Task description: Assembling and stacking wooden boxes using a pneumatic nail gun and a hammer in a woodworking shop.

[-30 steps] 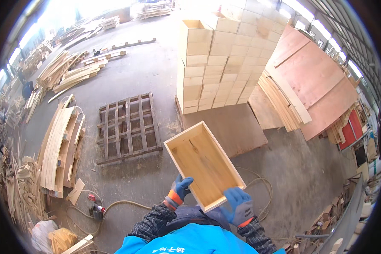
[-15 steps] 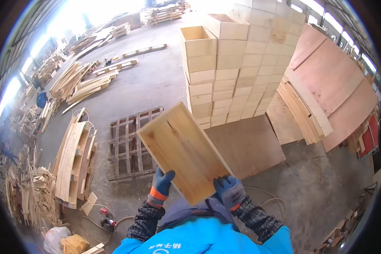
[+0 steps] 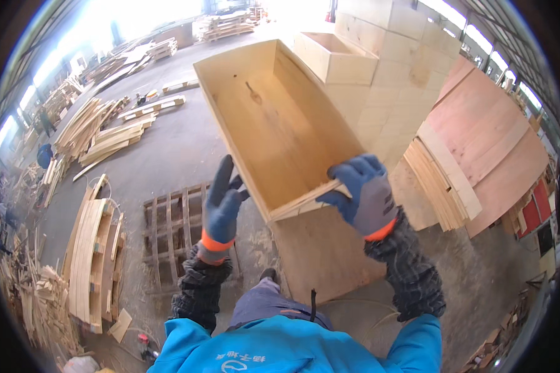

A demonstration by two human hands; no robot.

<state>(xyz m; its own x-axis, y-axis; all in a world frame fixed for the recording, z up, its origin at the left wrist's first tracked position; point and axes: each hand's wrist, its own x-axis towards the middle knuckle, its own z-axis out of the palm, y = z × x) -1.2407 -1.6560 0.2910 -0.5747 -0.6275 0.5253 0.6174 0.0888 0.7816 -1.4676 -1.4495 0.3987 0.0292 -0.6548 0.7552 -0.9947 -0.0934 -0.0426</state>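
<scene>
An open-topped wooden box (image 3: 270, 133), long and rectangular with a knot in its base, is raised in front of me, tilted so its inside faces me. My right hand (image 3: 362, 193), in a blue and grey glove, grips the rim of its near end at the right corner. My left hand (image 3: 223, 202), in a matching glove with an orange cuff, is beside the box's near left side with its fingers stretched out. Whether its fingertips touch the wood I cannot tell. A tall stack of pale wooden boxes (image 3: 398, 81) stands just beyond and right of the box.
A slatted pallet (image 3: 175, 227) lies on the floor to the left, with stacked planks (image 3: 88, 255) farther left. A flat wooden sheet (image 3: 326, 255) lies below the held box. Large plywood sheets (image 3: 488, 146) lean at the right, near a bundle of boards (image 3: 435, 177).
The box has moved up and away toward the stack and turned from its closed underside to its open inside. My left hand has loosened, fingers extended; my right hand has moved forward with the box.
</scene>
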